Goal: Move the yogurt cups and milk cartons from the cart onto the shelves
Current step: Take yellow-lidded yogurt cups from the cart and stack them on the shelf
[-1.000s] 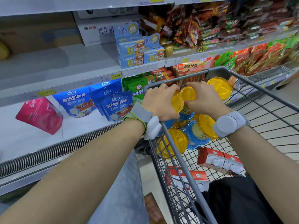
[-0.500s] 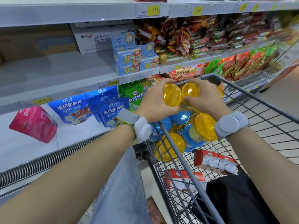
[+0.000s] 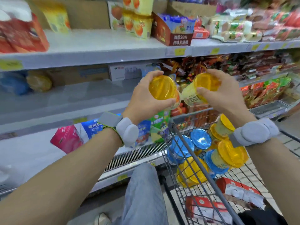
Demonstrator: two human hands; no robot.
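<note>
My left hand (image 3: 144, 96) grips a yogurt cup with a yellow lid (image 3: 163, 88), and my right hand (image 3: 225, 93) grips a second yellow-lidded cup (image 3: 197, 90). Both cups are tilted and held side by side above the cart's front rim (image 3: 190, 115), level with the middle shelf (image 3: 81, 101). Down in the cart lie several more yogurt cups, some with blue lids (image 3: 200, 138) and some with yellow lids (image 3: 232, 153). Red-and-white milk cartons (image 3: 240, 192) rest on the cart floor, with another carton pack (image 3: 203, 207) nearer me.
The upper shelf (image 3: 100, 44) holds red packs, yellow pouches and a brown display box (image 3: 173, 32). Blue and yellow cups (image 3: 39, 81) sit blurred at the middle shelf's left. A pink pack (image 3: 67, 138) and blue pouches lie on the lowest shelf. Snack packs fill the right.
Both hands have lifted the two yellow-lidded cups up out of the cart to middle-shelf height. My view has tilted upward, bringing the upper shelf into sight.
</note>
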